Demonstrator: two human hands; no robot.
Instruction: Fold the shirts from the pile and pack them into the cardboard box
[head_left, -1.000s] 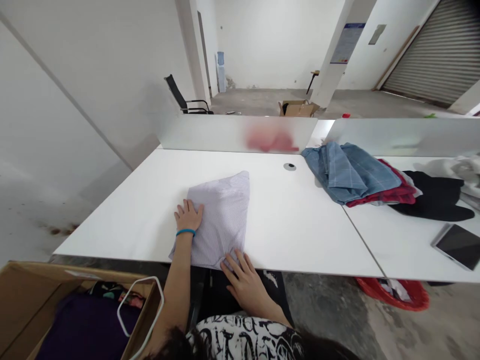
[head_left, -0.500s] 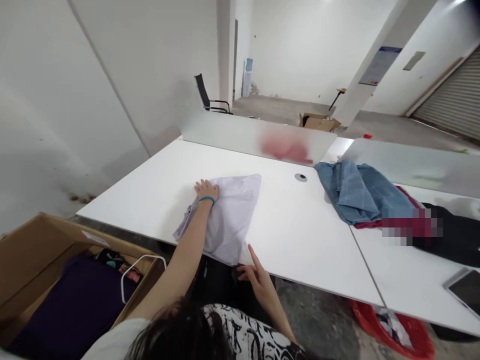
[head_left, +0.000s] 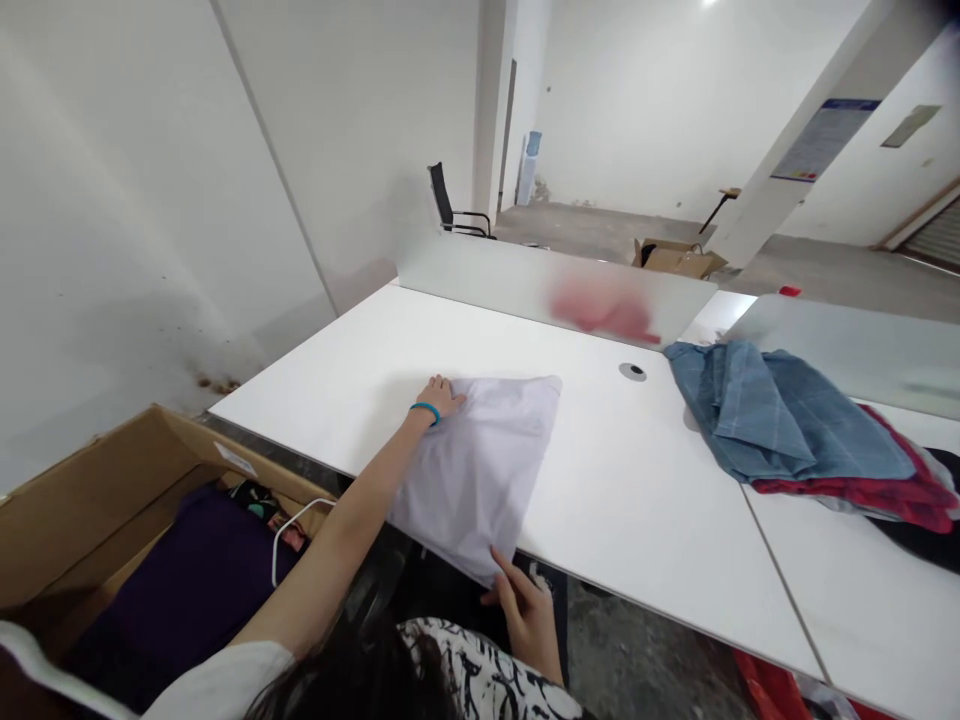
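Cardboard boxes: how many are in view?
2: the near box at lower left, holding clothes; the far box beyond the left frosted panel. Others may be hidden.

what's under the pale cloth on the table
The white table is under the pale cloth, whose near corner overhangs the edge by the right hand. Anything else beneath is covered.

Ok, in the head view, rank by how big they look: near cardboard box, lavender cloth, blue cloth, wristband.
1. Near cardboard box, partly out of frame
2. Lavender cloth and blue cloth: too alike to rank
3. Wristband
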